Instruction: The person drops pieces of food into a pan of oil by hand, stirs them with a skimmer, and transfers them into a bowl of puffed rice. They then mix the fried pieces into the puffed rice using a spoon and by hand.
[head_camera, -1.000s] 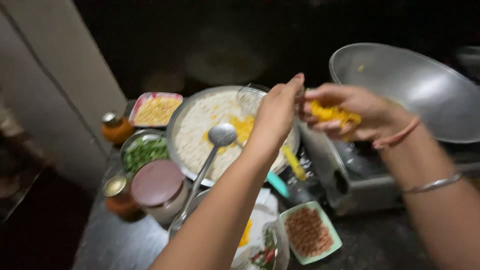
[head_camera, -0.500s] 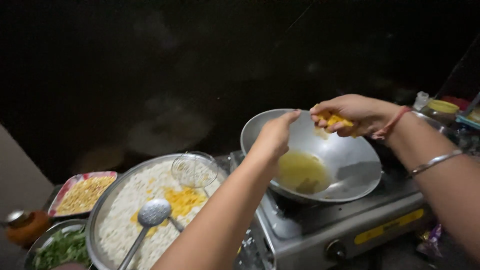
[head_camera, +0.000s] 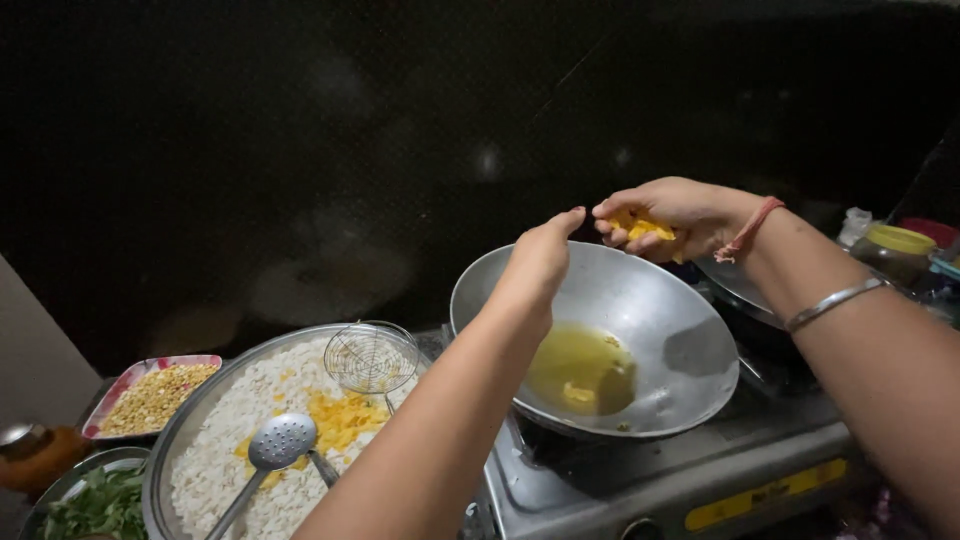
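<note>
My right hand (head_camera: 665, 215) is cupped around a bunch of yellow chips (head_camera: 640, 226), held above the far rim of a steel wok (head_camera: 670, 330). Yellow oil (head_camera: 580, 368) pools in the wok's bottom, with a small piece floating in it. My left hand (head_camera: 540, 265) hovers over the wok's left rim, fingers pointing toward the right hand and holding nothing. The wok sits on a gas stove (head_camera: 680, 480).
A big steel platter (head_camera: 190, 430) at lower left holds white flakes, yellow chips, a wire strainer (head_camera: 372, 357) and a perforated ladle (head_camera: 280, 445). Further left are a tray of yellow lentils (head_camera: 155, 397), a bowl of green leaves (head_camera: 95, 505) and jars (head_camera: 890, 250) at right.
The view has swung from the platter to the wok. Both hands carried the yellow chips right and now hang above the wok instead of over the platter.
</note>
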